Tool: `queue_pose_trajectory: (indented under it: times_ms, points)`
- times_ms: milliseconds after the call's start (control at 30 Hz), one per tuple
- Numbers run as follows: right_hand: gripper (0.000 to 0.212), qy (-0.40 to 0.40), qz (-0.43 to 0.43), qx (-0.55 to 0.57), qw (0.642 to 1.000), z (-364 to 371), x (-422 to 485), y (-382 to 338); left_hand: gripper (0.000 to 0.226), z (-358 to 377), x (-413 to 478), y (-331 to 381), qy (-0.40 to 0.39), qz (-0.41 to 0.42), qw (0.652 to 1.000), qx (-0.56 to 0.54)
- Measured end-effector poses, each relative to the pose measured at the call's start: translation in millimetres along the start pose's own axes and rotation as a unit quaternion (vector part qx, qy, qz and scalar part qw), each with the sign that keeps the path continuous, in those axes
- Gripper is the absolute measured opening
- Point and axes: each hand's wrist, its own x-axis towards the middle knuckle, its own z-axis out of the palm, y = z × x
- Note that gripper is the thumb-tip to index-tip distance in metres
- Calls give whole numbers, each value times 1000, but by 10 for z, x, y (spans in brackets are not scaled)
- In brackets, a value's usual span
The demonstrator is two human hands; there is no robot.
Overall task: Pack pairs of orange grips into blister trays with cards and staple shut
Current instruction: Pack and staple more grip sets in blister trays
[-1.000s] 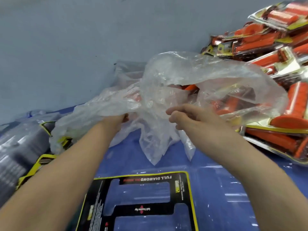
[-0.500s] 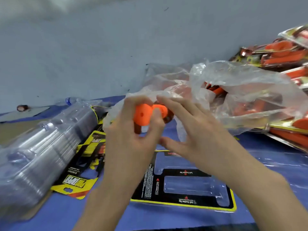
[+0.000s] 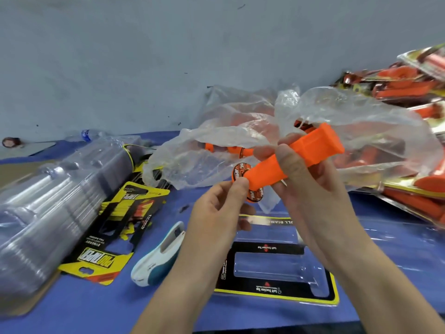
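Head view. The right hand (image 3: 310, 186) is clamped around the middle of a pair of orange grips (image 3: 298, 157), held side by side and raised above the worktop (image 3: 101, 307). The left hand (image 3: 216, 213) pinches the round end cap of the nearer grip between thumb and forefinger. In my judgement the two are being squared up so both drop together into the pockets below.

Directly beneath the hands lies an open blister tray (image 3: 277, 268) with its black, yellow-edged card already seated; two clear pockets stand empty. The tray is turned away from the wearer, so its print reads upside down: "Soft Traction Top" appears twice, and a partial "DIAM" along the far edge.

The stapler (image 3: 159, 259), white and teal, rests just left of the tray, within reach for closing. Further left a loose pile of spare cards (image 3: 101, 239) shows "PRO TAPER". A nested stack of clear trays (image 3: 43, 213) lies beside it.

Behind the hands a clear plastic bag (image 3: 240, 145) holds more grips. Finished packs (image 3: 414, 92) are heaped at right. End-cap lettering is too blurred to read.
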Motion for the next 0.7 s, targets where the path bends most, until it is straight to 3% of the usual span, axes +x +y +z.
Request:
queue_pose_trajectory:
  times_ms: [133, 200, 233, 267, 300, 367, 433, 533, 700]
  points:
    - [34, -57, 16, -60, 996, -88, -65, 19, 19, -58, 5, 20, 56, 26, 998, 6]
    - [80, -73, 39, -106, 991, -155, -36, -4, 17, -178, 32, 42, 89, 58, 994, 38]
    - [111, -39, 69, -68, 995, -227, 6, -8, 18, -250, 46, 48, 99, 70, 991, 61]
    - [128, -3, 87, -29, 996, -305, 24, -27, 19, -321, 52, 50, 108, 78, 987, 86]
    - [119, 22, 76, -32, 996, -365, 20, -58, 22, -385, 57, 38, 117, 81, 983, 116]
    - [57, 51, 26, -158, 986, -529, -29, -38, 22, -468, 57, -2, 126, 72, 974, 175]
    - [22, 84, -20, -335, 938, -777, -101, 43, 24, -480, 48, -47, 112, 51, 964, 235]
    - [25, 34, -34, -565, 824, -956, -137, 120, 29, -431, 22, -105, 80, 8, 955, 285]
    - [30, -45, 62, -630, 772, -1072, -194, 258, 34, -395, 16, -148, 63, -22, 930, 360]
